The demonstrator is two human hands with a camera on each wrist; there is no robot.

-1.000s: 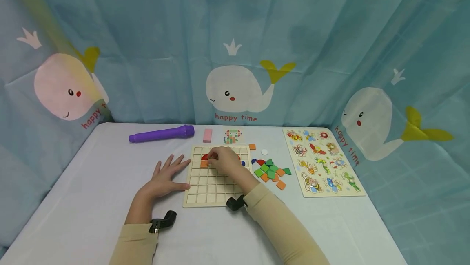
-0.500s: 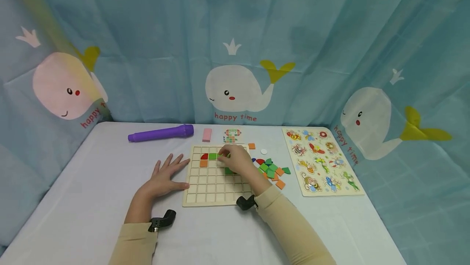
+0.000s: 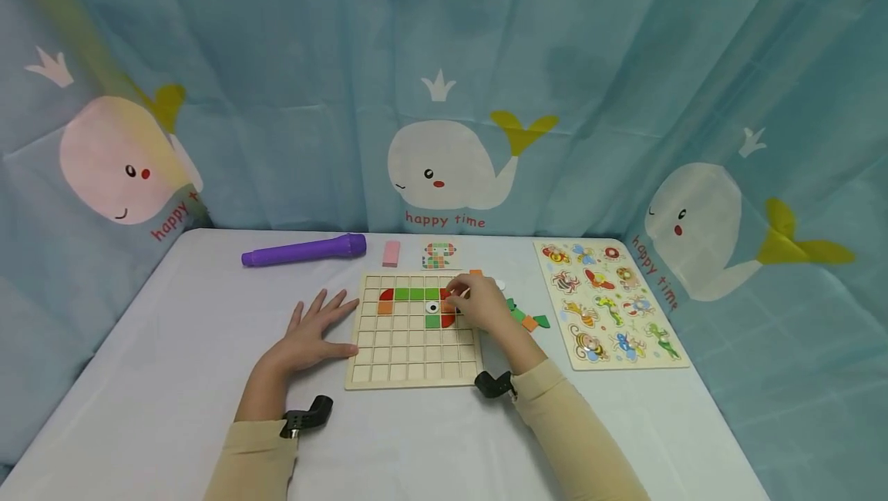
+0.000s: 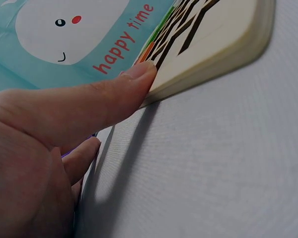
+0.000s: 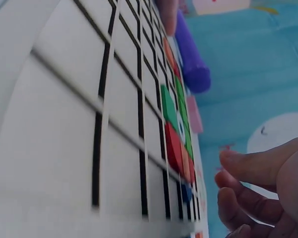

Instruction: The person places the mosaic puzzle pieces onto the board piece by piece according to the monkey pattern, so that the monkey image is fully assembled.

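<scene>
"Nearest?"
"Down on the table, a wooden grid board [image 3: 409, 357], touched along its left edge by the thumb of a spread left hand [image 3: 308, 341]."
"Then?"
"Over the upper right, with a right hand [image 3: 483, 304] loosely curled, released, near red, orange and green tiles [image 3: 418, 294] set in the grid."
"Beyond?"
"Past a pink block [image 3: 391, 254] and purple microphone [image 3: 305, 251], to a whale-print curtain [image 3: 291, 100]."
</scene>
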